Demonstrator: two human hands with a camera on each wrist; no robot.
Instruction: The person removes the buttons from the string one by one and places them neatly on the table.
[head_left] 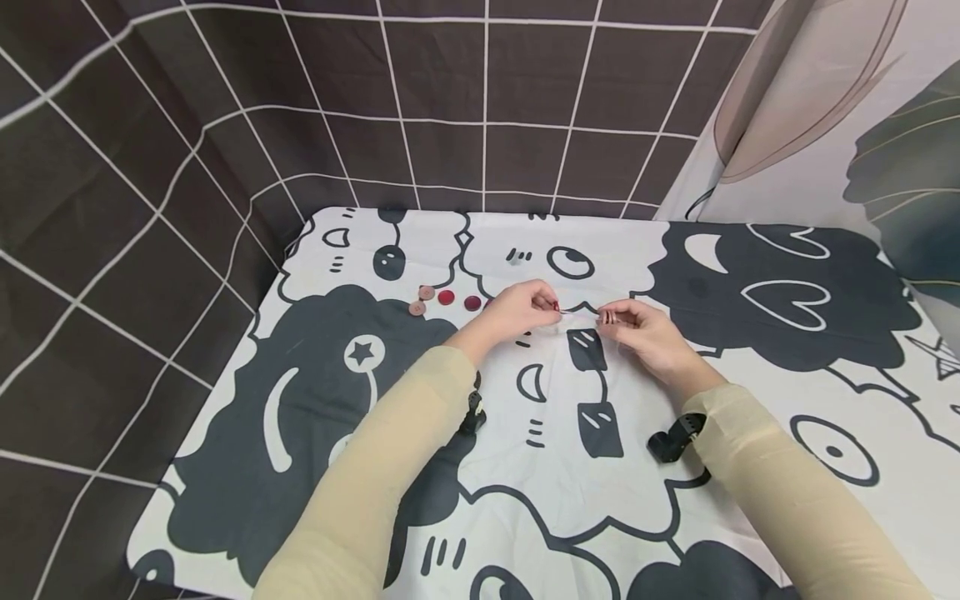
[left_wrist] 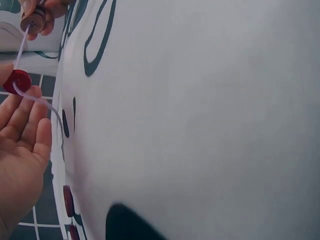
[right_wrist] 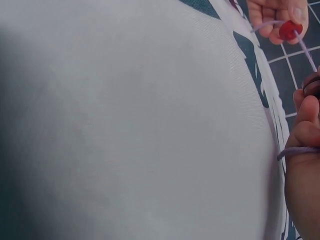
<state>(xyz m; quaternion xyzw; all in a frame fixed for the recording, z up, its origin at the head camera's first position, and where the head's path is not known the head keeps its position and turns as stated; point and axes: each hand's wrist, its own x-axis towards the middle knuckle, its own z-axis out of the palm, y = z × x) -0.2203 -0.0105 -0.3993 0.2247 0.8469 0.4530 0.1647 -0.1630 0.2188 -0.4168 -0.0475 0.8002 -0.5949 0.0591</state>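
Note:
Over the patterned cloth, my left hand (head_left: 517, 308) pinches a red button (left_wrist: 19, 81) between thumb and finger. A thin pale purple cord (left_wrist: 50, 106) passes through that button, one end trailing down past the palm. Across a short gap, my right hand (head_left: 647, 333) grips a small stack of brownish-red buttons (left_wrist: 34, 21) threaded on the same cord. Between the two hands the cord runs nearly straight. In the right wrist view, more cord shows at the heel of my right hand, and its fingers partly hide the stack.
Left of my left hand, loose buttons lie on the cloth: a pink button (head_left: 427, 292), a red one (head_left: 446, 297) and a dark red one (head_left: 472, 303) among them. A dark gridded curtain (head_left: 442, 75) stands behind and along the left edge.

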